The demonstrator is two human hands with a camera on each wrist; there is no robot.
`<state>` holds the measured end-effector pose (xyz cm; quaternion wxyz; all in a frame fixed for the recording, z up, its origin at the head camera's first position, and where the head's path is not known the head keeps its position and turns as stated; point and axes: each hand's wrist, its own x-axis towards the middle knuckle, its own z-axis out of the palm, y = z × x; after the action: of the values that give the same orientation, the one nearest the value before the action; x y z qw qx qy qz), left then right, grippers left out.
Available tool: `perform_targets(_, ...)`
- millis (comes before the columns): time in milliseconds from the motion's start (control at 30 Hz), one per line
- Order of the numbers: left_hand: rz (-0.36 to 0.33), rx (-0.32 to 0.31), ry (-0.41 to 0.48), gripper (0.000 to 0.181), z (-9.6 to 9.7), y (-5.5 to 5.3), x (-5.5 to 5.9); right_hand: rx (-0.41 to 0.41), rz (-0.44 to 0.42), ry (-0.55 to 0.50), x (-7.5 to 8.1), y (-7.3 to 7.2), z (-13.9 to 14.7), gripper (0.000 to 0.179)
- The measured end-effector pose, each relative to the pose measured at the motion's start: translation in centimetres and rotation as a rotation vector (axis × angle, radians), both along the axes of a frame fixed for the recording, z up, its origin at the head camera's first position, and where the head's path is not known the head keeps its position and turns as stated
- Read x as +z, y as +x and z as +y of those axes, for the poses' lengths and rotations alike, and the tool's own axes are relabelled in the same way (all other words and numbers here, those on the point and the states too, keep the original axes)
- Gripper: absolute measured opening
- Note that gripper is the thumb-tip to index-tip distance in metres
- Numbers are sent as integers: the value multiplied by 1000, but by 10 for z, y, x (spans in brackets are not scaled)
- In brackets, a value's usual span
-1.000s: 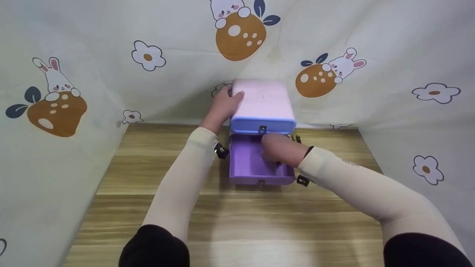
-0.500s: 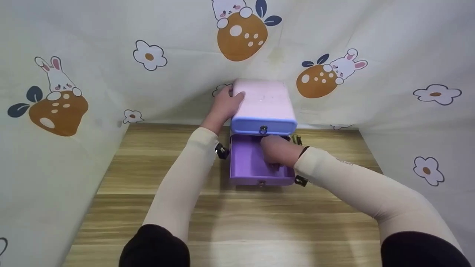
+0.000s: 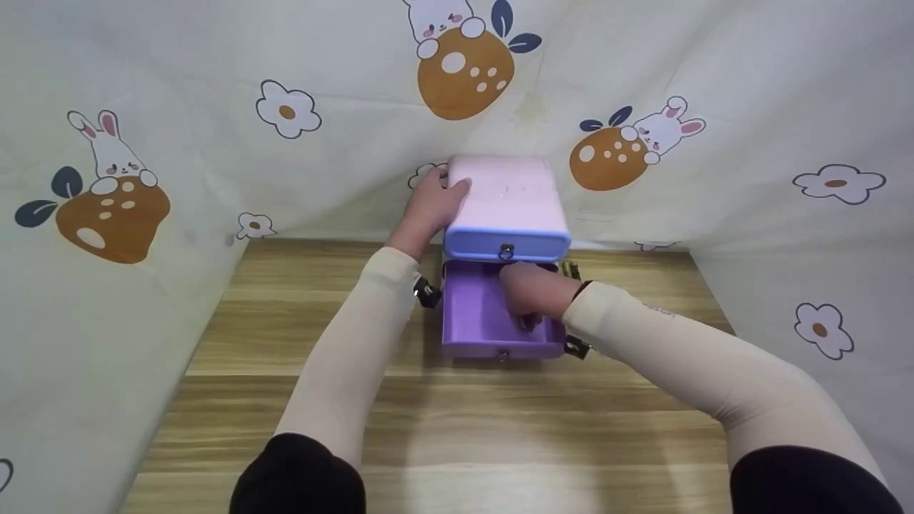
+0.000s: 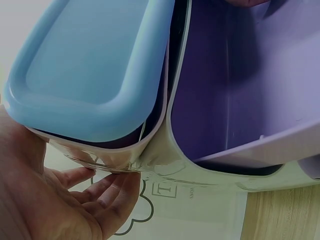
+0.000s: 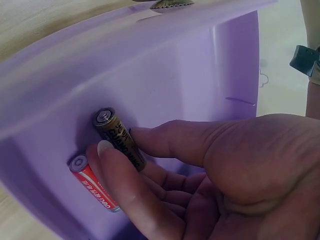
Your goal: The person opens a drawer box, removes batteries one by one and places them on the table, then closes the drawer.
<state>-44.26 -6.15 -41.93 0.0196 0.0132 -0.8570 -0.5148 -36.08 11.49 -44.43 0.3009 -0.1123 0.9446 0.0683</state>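
Observation:
A small drawer cabinet (image 3: 510, 189) with a pink top stands against the back wall. Its blue upper drawer (image 3: 471, 243) is pushed in, while the purple lower drawer (image 3: 468, 307) is pulled out. My left hand (image 3: 432, 203) holds the cabinet's left side, thumb over the top edge and fingers along the side. Inside the purple drawer, my right hand (image 3: 539, 291) pinches a gold-and-black battery (image 5: 120, 140) between thumb and index finger. Beside it in the drawer lies a red battery (image 5: 95, 185), partly covered by the index finger in the right wrist view.
Small gold-and-dark cylinders (image 3: 571, 269) sit right of the cabinet. The wood-grain tabletop (image 3: 457, 428) extends in front. A wall cloth (image 3: 343, 171) printed with rabbits and flowers encloses the back and sides. A ring pull (image 3: 506, 250) hangs on the blue drawer.
My right hand has shifted slightly left inside the purple drawer, with the battery showing below its fingers. My left hand and the cabinet have stayed in place.

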Motion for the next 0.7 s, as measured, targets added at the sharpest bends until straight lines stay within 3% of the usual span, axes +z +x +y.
perform_targets(200,-1,5,-12,65,0,-1,-1,56,28,13,-6,0,3,12)
perform_targets(300,-15,1,-10,67,0,-1,-1,-3,19,-42,-1,4,5,11)
perform_targets(433,-24,-5,5,68,-1,-1,-1,-23,47,-101,3,7,9,10)
perform_targets(700,-27,-3,10,68,-1,-1,0,107,164,-134,6,11,20,20)
